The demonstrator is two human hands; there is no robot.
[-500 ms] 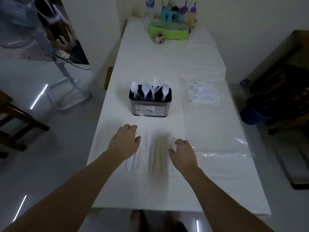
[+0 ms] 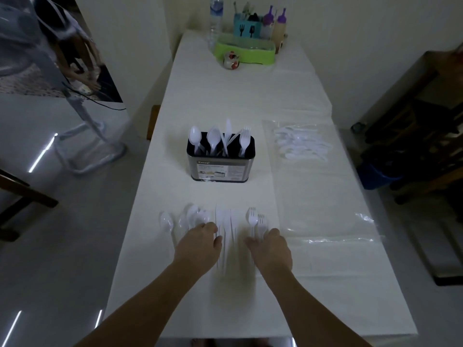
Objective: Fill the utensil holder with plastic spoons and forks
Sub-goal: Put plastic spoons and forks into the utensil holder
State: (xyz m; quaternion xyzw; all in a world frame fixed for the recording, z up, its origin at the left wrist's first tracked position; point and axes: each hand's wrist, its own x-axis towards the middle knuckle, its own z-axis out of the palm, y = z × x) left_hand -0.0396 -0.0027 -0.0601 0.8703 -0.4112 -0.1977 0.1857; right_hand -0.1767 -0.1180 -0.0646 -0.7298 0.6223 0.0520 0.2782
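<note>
Pulled back toward the lower edge of the frame since the earlier picture: both hands, uncovering the white cutlery they lay over. Left hand [image 2: 200, 242] palm down at lower centre, fingers loosely bent over the handles of the spoons [image 2: 193, 216], gripping nothing that can be seen. Right hand [image 2: 271, 249] likewise palm down, fingers relaxed, fingertips touching the handle ends of the forks [image 2: 256, 222]; whether anything is pinched, cannot tell.

Laid out in a row on the table [image 2: 225, 101], just above the hands: three or four spoons at the left, bowls toward the top of the frame, handles toward the bottom; a group of knives [image 2: 226, 221] in the middle, count unclear from blur, long axes running top to bottom; two forks at the right, tines toward the top.

Upright at frame centre, well apart from the hands: one metal utensil holder [image 2: 220, 162] with a black inside and a label on its front. Standing in it, handles down: two spoons, one fork, and a knife or two leaning between them. Unmoved since the earlier picture.

Right of the holder, a clear plastic bag [image 2: 303, 144] lying flat with more white cutlery inside. At the top of the frame, a green tray [image 2: 244, 51], one water bottle [image 2: 215, 18], two purple-capped squeeze bottles [image 2: 274, 23], a teal caddy [image 2: 246, 27].
</note>
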